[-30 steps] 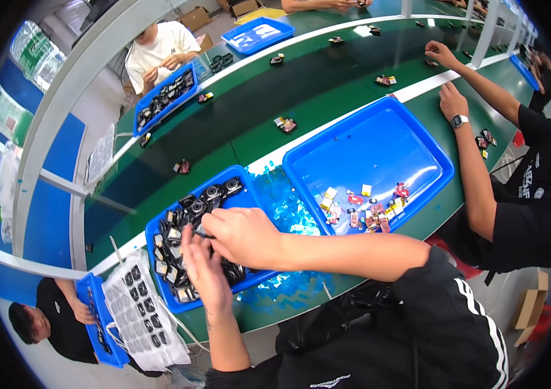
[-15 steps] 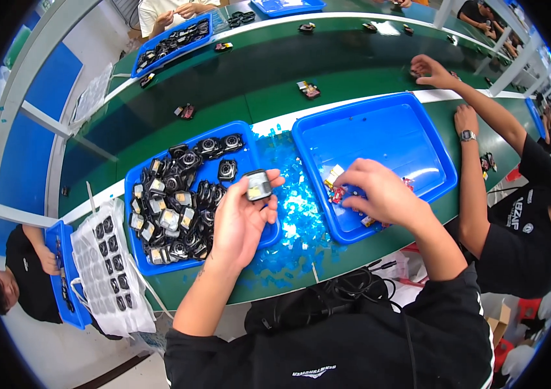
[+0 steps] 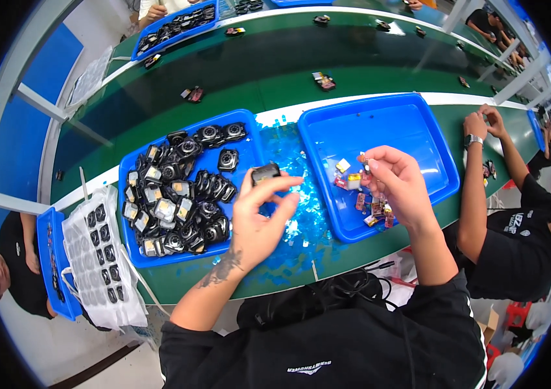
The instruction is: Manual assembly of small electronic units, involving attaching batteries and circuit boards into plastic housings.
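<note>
My left hand is closed on a black smartwatch case near the right rim of the left blue tray. The case sits between thumb and fingers, tipped so its edge shows. A pile of similar black watch cases, some with pale insides upward, fills much of that tray. Over the right blue tray, my right hand pinches a small electronic part; its exact kind is too small to tell. Below those fingertips lie several small red, yellow and white parts in the tray.
Blue film scraps litter the green bench between the trays. A white moulded tray of black cases stands at left. A conveyor belt carrying scattered parts runs beyond. A co-worker's hands are at right; cables lie at the bench edge.
My right hand has lifted from the parts in the right tray with a small piece pinched. My left hand has turned the watch case edge-on. Parts on the belt have shifted right.
</note>
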`<state>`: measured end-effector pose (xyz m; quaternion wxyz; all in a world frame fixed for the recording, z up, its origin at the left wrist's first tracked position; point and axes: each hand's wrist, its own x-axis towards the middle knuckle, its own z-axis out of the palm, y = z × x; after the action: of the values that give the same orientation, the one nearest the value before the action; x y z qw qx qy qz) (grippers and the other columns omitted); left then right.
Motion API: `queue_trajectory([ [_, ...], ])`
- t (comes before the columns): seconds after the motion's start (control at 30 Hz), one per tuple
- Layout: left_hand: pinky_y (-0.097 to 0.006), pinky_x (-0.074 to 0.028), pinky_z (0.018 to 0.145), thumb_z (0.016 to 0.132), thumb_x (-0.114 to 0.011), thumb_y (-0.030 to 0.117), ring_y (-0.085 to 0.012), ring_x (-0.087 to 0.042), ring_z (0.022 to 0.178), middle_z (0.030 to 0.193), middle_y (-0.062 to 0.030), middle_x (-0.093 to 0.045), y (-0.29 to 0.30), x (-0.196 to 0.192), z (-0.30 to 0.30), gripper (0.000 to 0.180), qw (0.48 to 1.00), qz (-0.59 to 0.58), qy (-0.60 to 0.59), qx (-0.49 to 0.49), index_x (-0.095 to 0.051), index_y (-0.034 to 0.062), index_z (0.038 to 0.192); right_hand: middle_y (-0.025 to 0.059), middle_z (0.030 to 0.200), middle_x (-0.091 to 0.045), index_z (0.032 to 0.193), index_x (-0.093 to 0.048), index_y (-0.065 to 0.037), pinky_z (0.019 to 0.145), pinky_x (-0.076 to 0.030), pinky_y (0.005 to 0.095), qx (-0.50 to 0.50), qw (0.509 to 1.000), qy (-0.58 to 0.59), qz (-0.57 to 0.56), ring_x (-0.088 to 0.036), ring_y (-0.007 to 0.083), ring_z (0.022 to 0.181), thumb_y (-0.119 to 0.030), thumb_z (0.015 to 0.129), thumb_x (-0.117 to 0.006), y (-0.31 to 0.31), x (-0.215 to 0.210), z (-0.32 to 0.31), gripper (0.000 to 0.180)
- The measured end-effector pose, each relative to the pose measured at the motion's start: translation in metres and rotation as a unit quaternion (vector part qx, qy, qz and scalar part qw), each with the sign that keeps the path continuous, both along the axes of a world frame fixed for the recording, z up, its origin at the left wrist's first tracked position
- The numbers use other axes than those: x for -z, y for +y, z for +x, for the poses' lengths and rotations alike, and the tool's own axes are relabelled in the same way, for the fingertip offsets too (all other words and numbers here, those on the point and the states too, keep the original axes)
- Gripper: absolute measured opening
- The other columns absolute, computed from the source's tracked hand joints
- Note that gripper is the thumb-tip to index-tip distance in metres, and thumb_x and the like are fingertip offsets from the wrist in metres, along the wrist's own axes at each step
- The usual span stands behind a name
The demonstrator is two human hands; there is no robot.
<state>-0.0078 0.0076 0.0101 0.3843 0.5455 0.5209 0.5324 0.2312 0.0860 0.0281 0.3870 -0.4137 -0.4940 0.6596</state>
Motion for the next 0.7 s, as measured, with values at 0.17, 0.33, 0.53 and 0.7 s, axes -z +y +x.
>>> queue_trajectory([
  [0.17,-0.03,-0.051,0.074,0.073,-0.082,0.016,-0.0184,-0.057,0.091,0.098,-0.0087,-0.062,-0.004,-0.009,0.009,0.035,0.995,0.058,0.084,0.01,-0.072,0.0092,0.105,0.0047,0.079,-0.067,0.108,-0.06,0.001,0.059,-0.047,0.0191,-0.006,1.0,-0.005,0.01,-0.057,0.0053,0.063,-0.009,0.095,-0.057,-0.021,-0.008,-0.025,0.017],
  [0.33,-0.035,-0.051,0.076,0.069,-0.085,0.021,-0.0251,-0.06,0.09,0.102,-0.0112,-0.058,-0.003,-0.005,0.015,0.038,0.987,0.087,0.135,-0.028,-0.072,0.011,0.103,0.0039,0.077,-0.066,0.11,-0.056,0.001,0.06,-0.047,0.019,-0.005,0.994,-0.053,0.1,-0.06,0.0054,0.068,-0.003,0.092,-0.061,-0.039,-0.006,-0.047,0.019],
  [0.53,-0.032,-0.049,0.077,0.064,-0.087,0.012,-0.0234,-0.058,0.091,0.098,-0.0119,-0.059,-0.008,0.002,0.011,0.028,0.972,0.119,0.188,-0.07,-0.074,0.0067,0.088,0.0066,0.082,-0.067,0.106,-0.058,0.001,0.064,-0.05,0.0197,-0.004,0.984,-0.085,0.155,-0.063,0.0073,0.073,-0.001,0.092,-0.06,-0.045,-0.005,-0.056,0.015],
  [0.7,-0.031,-0.05,0.076,0.067,-0.085,0.011,-0.0212,-0.059,0.09,0.099,-0.0118,-0.06,-0.007,0.002,0.009,0.024,0.988,0.085,0.123,-0.043,-0.074,0.0062,0.088,0.009,0.093,-0.067,0.11,-0.064,0.004,0.072,-0.055,0.024,-0.006,0.985,-0.066,0.161,-0.066,0.011,0.082,-0.001,0.094,-0.057,-0.049,-0.003,-0.064,0.018],
])
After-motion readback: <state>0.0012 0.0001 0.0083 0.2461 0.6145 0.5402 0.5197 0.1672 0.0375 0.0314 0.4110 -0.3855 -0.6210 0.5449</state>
